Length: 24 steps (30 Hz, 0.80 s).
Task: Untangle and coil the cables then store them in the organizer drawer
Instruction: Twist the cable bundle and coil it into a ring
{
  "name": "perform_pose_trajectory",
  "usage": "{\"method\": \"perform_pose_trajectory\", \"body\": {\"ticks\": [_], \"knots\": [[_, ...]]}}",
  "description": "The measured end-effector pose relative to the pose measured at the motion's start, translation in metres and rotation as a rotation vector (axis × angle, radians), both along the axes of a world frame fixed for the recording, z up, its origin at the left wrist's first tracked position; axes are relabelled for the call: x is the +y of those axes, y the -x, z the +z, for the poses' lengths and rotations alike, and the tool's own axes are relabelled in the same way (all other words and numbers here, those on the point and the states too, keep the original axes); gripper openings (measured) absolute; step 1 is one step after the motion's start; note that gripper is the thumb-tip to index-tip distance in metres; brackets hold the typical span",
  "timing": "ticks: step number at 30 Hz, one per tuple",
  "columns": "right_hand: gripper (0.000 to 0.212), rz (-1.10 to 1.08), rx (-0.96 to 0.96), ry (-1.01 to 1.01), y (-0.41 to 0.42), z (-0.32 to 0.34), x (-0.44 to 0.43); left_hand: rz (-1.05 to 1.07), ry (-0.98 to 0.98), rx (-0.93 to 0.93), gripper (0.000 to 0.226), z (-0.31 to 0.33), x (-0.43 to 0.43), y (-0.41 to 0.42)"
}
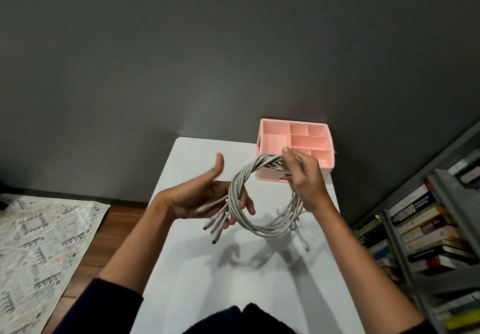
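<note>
Pale grey cables wound into one round coil [265, 230] are gripped at the top by the curled fingers [291, 160] of the right hand [309, 181]. The coil's left side lies across the straight, open fingers [248, 202] of the left hand [205, 196], palm up and thumb raised. Plug ends dangle below. The coil hangs above the white counter [233, 281]. A pink plastic compartment organizer [267, 175] sits at the counter's far right corner.

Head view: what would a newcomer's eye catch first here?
A loop of grey cables hangs mid-frame over the white table, in the grip of the right hand, its left side lying across the open left hand. Behind it, at the table's far right corner, stands a pink organizer.
</note>
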State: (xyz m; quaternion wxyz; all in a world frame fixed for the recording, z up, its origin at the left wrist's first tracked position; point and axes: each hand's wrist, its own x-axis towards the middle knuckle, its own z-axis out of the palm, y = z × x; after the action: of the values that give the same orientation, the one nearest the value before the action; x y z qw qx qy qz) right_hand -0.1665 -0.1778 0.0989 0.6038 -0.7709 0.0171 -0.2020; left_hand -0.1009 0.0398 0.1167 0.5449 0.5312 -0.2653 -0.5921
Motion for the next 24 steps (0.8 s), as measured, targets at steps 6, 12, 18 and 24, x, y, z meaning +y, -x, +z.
{"method": "perform_pose_trajectory", "body": {"ticks": [6,12,18,24], "knots": [[0.045,0.151,0.039,-0.065,0.004,0.006,0.012,-0.098,0.088,0.120,0.086,0.010,-0.028,-0.009],[0.047,0.107,0.075,0.081,0.001,0.001,0.004,0.275,-0.021,0.000,0.038,0.019,-0.038,-0.003],[0.067,0.114,0.176,0.166,-0.007,-0.002,-0.001,0.403,-0.179,-0.782,0.038,0.012,-0.043,0.008],[0.041,0.169,0.293,0.050,-0.006,0.002,0.002,0.382,-0.281,-1.135,0.041,0.002,-0.038,0.007]]}}
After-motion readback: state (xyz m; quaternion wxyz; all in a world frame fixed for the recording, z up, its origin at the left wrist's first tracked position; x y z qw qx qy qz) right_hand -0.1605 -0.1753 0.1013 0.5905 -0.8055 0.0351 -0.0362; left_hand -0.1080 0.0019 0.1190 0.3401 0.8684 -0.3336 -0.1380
